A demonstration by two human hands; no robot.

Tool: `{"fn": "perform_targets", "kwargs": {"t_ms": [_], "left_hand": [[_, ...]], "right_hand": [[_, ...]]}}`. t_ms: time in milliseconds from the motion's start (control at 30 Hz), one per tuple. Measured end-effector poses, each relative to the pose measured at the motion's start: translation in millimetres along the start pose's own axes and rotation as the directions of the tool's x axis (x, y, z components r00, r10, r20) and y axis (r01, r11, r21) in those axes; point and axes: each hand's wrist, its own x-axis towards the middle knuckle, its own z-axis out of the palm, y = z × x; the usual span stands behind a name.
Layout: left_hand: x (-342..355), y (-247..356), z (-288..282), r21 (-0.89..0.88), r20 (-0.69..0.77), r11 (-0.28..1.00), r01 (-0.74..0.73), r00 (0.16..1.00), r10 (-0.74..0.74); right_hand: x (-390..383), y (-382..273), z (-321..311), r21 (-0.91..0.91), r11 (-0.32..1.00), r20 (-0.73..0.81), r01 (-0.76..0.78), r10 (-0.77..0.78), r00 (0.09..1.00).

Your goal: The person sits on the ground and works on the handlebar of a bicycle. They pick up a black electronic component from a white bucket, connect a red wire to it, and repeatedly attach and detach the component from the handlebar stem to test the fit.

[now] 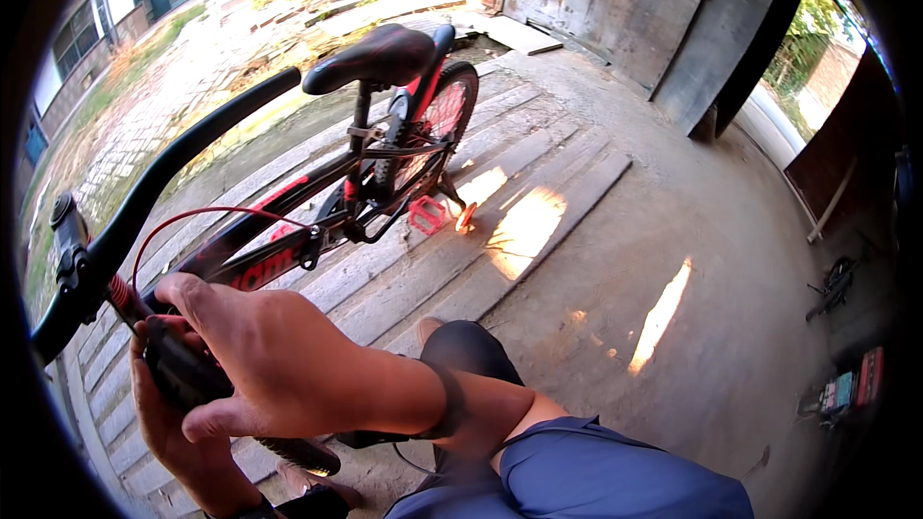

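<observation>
A black bicycle (pixel 279 221) with red accents stands on the slatted slabs, its saddle (pixel 370 62) toward the back and its curved black handlebar (pixel 178 154) at the left. My right hand (pixel 269 356) is curled over a black front fork part (pixel 187 370) below the handlebar, gripping it from the near side. My left hand (pixel 173 437) holds the same part from below and the left, partly hidden by my right hand. A red cable (pixel 212 210) arcs above my hands. A red pedal (pixel 426 215) is near the rear of the frame.
Concrete floor (pixel 635 211) lies to the right of the slabs (pixel 538 163). At the far right are a dark bicycle-like object (pixel 832 288) and coloured boxes (pixel 846 384). Metal panels (pixel 606 10) and an open doorway stand behind; a paved, weedy yard is at upper left. My knees are below.
</observation>
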Motion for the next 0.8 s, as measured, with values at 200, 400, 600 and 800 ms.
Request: {"fn": "perform_targets", "kwargs": {"t_ms": [200,400,600,800], "left_hand": [[5,-13,-25,-0.144,0.075,0.989,0.036,0.997,-0.025],[-3,-13,-16,-0.353,0.081,0.927,0.129,0.991,-0.107],[0,-6,6,-0.132,0.259,0.989,0.069,0.965,-0.033],[-11,-4,0,-0.103,0.1,0.994,0.034,0.995,-0.023]], "right_hand": [[-1,8,5,0.03,0.995,-0.028,0.098,-0.097,0.995],[1,-5,-2,-0.113,0.972,-0.198,0.204,-0.223,0.954],[5,-10,1,-0.258,0.909,-0.195,0.327,-0.381,0.904],[5,-8,-6,-0.018,0.948,-0.158,0.319,-0.318,0.935]]}}
